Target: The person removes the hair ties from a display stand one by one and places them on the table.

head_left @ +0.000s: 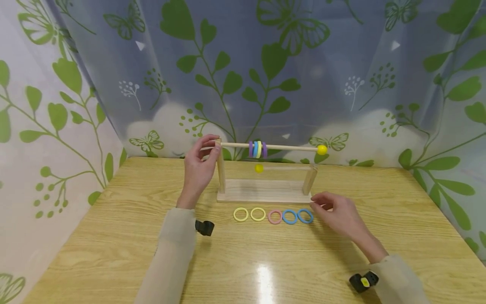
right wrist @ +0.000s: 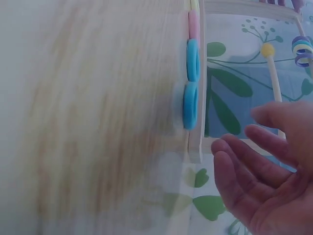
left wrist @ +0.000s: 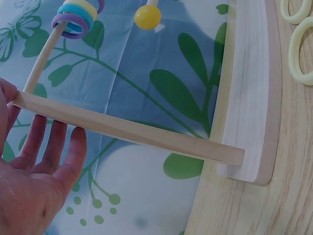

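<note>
A wooden stand [head_left: 263,195] sits at the back of the table. Its upper rod [head_left: 288,147] carries purple, blue and yellow rings [head_left: 257,149] and ends in a yellow ball [head_left: 322,149]. A lower rod with a yellow ball [head_left: 259,168] sits beneath. My left hand [head_left: 201,166] pinches the top of the left upright [head_left: 221,171], thumb on its tip and fingers [left wrist: 54,147] behind the upright [left wrist: 132,132]. My right hand [head_left: 339,213] hovers relaxed beside the right blue ring [head_left: 305,215], holding nothing. In the blurred right wrist view its palm [right wrist: 264,166] faces the blue rings [right wrist: 190,105].
A row of loose rings lies before the stand: two yellow [head_left: 241,214], one pink [head_left: 275,216], two blue [head_left: 290,216]. The wooden table [head_left: 265,261] is backed and flanked by leaf-print curtains [head_left: 243,76]. Black wrist cameras [head_left: 205,227] sit on both sleeves.
</note>
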Demonstrator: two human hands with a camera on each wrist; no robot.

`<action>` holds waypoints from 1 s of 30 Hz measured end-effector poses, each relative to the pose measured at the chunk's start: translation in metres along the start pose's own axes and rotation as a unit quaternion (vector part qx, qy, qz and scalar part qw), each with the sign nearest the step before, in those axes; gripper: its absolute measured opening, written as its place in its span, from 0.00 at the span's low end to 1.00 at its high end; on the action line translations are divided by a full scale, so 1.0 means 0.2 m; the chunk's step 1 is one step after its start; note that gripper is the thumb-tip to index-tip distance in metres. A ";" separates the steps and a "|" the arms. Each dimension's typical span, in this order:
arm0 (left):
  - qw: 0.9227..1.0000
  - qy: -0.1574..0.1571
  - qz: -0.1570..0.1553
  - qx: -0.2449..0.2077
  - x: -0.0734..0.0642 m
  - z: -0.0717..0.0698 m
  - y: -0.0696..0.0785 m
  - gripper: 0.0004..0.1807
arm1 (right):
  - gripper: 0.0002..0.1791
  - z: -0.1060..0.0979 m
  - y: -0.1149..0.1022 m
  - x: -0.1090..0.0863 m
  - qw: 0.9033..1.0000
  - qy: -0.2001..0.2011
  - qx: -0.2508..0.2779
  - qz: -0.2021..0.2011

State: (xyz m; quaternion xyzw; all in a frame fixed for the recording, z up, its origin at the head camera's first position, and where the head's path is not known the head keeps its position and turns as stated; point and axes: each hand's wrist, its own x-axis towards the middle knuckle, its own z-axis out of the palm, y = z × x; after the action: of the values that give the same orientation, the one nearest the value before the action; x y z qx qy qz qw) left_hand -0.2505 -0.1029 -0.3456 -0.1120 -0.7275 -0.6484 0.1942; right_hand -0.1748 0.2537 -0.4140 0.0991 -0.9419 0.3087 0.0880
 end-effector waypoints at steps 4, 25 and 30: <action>1.000 0.000 -0.013 -0.002 -0.02 0.00 0.07 0.15 | 0.11 0.00 -0.03 0.01 0.999 0.032 0.000 -0.021; 1.000 0.002 -0.013 -0.001 -0.01 0.01 0.07 0.15 | 0.07 0.09 -0.21 0.09 0.973 0.200 0.071 -0.094; 1.000 0.002 -0.011 -0.002 -0.01 0.00 0.08 0.15 | 0.07 0.11 -0.28 0.12 0.967 0.210 0.100 -0.100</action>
State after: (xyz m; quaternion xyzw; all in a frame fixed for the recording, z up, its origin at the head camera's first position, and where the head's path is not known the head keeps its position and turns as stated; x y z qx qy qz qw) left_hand -0.2414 -0.0998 -0.3329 -0.1031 -0.7273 -0.6519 0.1882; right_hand -0.1876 0.1927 -0.3948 0.1336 -0.8520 0.4045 0.3042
